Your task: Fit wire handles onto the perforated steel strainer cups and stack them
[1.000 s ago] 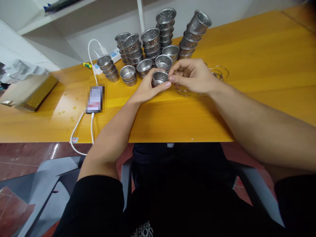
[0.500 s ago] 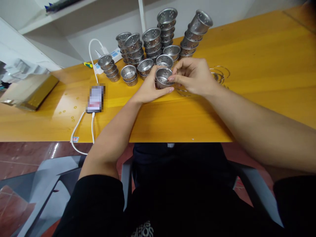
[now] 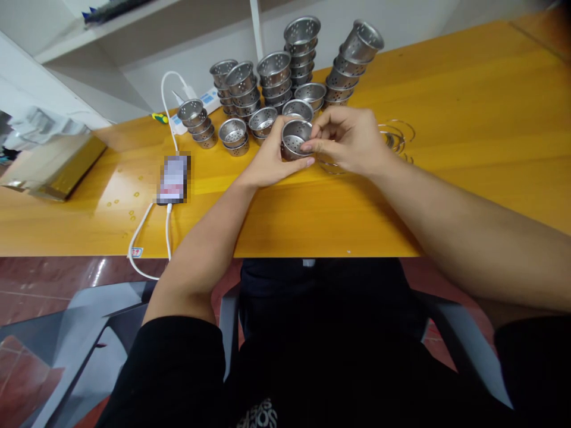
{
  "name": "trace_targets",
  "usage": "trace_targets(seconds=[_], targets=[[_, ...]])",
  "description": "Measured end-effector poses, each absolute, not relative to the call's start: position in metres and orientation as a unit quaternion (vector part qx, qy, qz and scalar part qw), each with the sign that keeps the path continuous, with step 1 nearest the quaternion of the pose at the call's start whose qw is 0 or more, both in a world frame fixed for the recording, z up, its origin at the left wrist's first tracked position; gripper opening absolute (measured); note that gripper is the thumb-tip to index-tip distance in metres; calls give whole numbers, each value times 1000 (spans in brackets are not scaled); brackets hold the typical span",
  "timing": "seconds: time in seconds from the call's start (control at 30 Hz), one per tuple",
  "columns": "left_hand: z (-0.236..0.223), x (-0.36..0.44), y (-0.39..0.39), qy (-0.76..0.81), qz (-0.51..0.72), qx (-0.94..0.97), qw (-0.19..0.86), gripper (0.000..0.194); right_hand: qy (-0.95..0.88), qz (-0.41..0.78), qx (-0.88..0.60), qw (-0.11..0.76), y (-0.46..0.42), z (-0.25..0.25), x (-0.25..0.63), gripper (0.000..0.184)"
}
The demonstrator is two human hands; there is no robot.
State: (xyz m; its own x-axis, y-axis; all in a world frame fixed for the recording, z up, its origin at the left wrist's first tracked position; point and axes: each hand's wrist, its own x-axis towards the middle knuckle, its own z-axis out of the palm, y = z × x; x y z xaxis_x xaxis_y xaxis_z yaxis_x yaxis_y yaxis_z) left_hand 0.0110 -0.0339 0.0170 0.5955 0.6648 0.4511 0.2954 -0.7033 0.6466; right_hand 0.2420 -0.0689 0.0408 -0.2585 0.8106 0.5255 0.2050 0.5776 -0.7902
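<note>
My left hand (image 3: 272, 156) is wrapped around a perforated metal strainer basket (image 3: 294, 141), its thumb along the near side. The basket's open top faces up and towards me. At its right rim, my right hand (image 3: 345, 139) is closed in a pinch, thumb tip over the rim; anything between the fingertips is too small to make out. Thin wire rings (image 3: 398, 135) lie on the table to the right of this hand, some partly behind it. Just behind the held basket stand more baskets of the same kind (image 3: 298, 109).
Tall stacks of strainer baskets (image 3: 274, 74) rise at the back, one leaning stack (image 3: 350, 68) to the right. A phone (image 3: 173, 178) with white cables lies left on the yellow table (image 3: 312, 220). A cardboard box (image 3: 57, 169) sits at the far left.
My right thumb has shifted slightly left and down over the basket's rim. The held basket is tipped a little differently; my left hand has stayed in place.
</note>
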Motion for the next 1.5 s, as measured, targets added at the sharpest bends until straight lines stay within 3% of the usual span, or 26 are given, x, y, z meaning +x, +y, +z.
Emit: trace_targets(seconds=[0.53, 1.0, 1.23, 1.5], targets=[[20, 12, -38, 294, 345, 856, 247, 79, -720, 315, -360, 503, -73, 47, 239, 69], [4, 10, -19, 240, 361, 860, 271, 96, -711, 337, -338, 517, -63, 37, 242, 70], [17, 11, -35, 324, 338, 851, 236, 87, -724, 304, -374, 493, -76, 47, 238, 70], [18, 2, -26, 344, 361, 841, 210, 93, -787, 199, -378, 446, -84, 57, 252, 34]])
